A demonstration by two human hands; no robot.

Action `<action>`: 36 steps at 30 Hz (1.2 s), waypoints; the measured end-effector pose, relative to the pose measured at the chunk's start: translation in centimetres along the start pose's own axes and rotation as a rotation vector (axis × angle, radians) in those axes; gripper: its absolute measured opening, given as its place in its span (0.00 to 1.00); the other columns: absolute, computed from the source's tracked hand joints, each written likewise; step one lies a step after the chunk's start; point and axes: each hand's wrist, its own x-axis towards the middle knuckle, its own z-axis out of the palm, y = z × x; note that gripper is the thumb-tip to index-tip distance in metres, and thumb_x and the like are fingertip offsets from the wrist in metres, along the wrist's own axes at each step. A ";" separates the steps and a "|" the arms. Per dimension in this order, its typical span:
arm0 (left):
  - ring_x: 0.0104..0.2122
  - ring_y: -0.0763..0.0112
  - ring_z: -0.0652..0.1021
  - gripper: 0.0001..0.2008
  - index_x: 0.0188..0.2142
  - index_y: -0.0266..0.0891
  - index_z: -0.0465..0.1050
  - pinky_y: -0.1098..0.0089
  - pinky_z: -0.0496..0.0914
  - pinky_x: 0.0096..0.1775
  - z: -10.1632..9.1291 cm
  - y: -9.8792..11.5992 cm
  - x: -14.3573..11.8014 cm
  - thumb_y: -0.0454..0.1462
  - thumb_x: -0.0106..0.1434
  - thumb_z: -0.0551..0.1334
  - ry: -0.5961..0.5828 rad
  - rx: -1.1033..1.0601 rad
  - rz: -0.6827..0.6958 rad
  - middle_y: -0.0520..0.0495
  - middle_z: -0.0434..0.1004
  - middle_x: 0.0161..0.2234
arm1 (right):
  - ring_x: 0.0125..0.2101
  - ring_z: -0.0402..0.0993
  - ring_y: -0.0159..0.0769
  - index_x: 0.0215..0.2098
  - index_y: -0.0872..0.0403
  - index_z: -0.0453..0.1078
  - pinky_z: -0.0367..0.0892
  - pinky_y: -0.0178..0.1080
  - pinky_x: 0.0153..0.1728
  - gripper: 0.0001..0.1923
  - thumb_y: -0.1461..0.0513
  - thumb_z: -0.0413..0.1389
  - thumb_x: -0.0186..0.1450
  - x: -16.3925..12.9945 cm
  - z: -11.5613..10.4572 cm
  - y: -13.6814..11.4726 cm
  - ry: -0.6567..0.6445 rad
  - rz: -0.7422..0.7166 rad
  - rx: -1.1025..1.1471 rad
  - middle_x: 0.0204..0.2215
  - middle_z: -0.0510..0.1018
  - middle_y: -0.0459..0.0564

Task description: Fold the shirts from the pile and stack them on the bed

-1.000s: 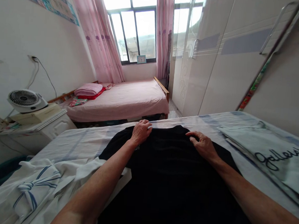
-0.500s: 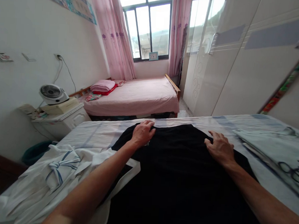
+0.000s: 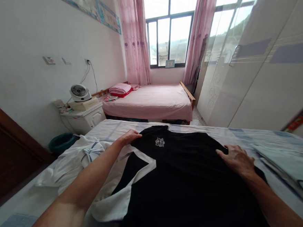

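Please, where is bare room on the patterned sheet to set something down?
The patterned sheet is bare along its far edge, beyond the black shirt, and at near left, between the white garment and left forearm. It is crowded in the middle, with the black shirt, left hand and right hand, and at right, with the pale folded garment.

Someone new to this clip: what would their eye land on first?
The large black garment spread over the pale sheet in front, with the left hand and right hand at opposite sides of its upper part. Next, the bright window at top centre, between pink curtains, and the pink-covered bed below it.
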 end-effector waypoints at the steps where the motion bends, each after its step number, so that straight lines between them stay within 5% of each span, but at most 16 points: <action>1: 0.18 0.75 0.67 0.13 0.21 0.38 0.65 0.75 0.60 0.22 0.2 0.3 0.1 0.43 0.51 0.64 0.007 -0.057 -0.002 0.55 0.64 0.17 | 0.47 0.69 0.57 0.45 0.57 0.72 0.63 0.59 0.41 0.26 0.48 0.47 0.60 0.1 -0.2 0.0 -0.017 -0.009 0.001 0.46 0.74 0.63; 6: 0.18 0.76 0.68 0.08 0.25 0.39 0.64 0.75 0.63 0.24 -0.1 0.7 0.1 0.41 0.53 0.60 0.058 -0.238 -0.062 0.55 0.66 0.19 | 0.38 0.74 0.50 0.37 0.53 0.73 0.65 0.51 0.38 0.19 0.51 0.47 0.59 1.2 -1.6 0.4 -0.117 0.020 0.072 0.37 0.79 0.57; 13: 0.19 0.71 0.71 0.09 0.22 0.38 0.65 0.73 0.62 0.22 -1.4 -0.7 -1.1 0.39 0.48 0.63 -0.076 -0.274 -0.127 0.52 0.68 0.17 | 0.31 0.74 0.46 0.26 0.52 0.73 0.65 0.46 0.33 0.19 0.46 0.55 0.51 1.9 -2.5 2.6 -0.222 0.028 0.192 0.28 0.79 0.53; 18: 0.20 0.74 0.71 0.08 0.27 0.38 0.66 0.73 0.66 0.25 -2.7 0.7 -2.3 0.40 0.52 0.60 -0.076 -0.414 0.010 0.52 0.70 0.21 | 0.25 0.72 0.38 0.25 0.52 0.69 0.66 0.38 0.27 0.08 0.56 0.55 0.53 0.9 -4.6 2.7 -0.219 0.020 0.937 0.22 0.76 0.48; 23: 0.18 0.78 0.65 0.09 0.27 0.39 0.64 0.77 0.60 0.21 -6.2 2.8 -6.1 0.41 0.54 0.61 0.008 -0.499 0.268 0.57 0.64 0.20 | 0.25 0.72 0.37 0.32 0.51 0.69 0.68 0.38 0.28 0.06 0.63 0.56 0.55 -1.1 -10.4 2.6 -0.267 0.141 1.395 0.27 0.77 0.52; 27: 0.20 0.74 0.68 0.06 0.25 0.38 0.67 0.75 0.64 0.23 -9.4 4.7 -8.5 0.38 0.55 0.61 0.145 -0.549 0.419 0.52 0.67 0.21 | 0.22 0.69 0.35 0.46 0.50 0.70 0.66 0.39 0.26 0.19 0.66 0.56 0.56 -1.8 -15.2 2.4 -0.174 0.197 1.456 0.26 0.75 0.50; 31: 0.21 0.73 0.70 0.03 0.24 0.36 0.69 0.74 0.64 0.23 -11.3 7.7 -7.8 0.33 0.53 0.62 0.335 -0.588 0.387 0.52 0.66 0.19 | 0.21 0.67 0.31 0.49 0.56 0.70 0.63 0.37 0.24 0.21 0.70 0.54 0.56 0.0 -17.5 0.4 -0.092 0.194 1.474 0.22 0.72 0.48; 36: 0.20 0.77 0.66 0.06 0.32 0.33 0.70 0.75 0.62 0.23 -13.6 15.0 -5.0 0.34 0.56 0.60 0.549 -0.670 0.462 0.53 0.65 0.20 | 0.21 0.63 0.26 0.48 0.63 0.70 0.60 0.33 0.24 0.19 0.72 0.53 0.58 5.7 -20.3 -3.5 0.172 0.131 1.482 0.21 0.69 0.45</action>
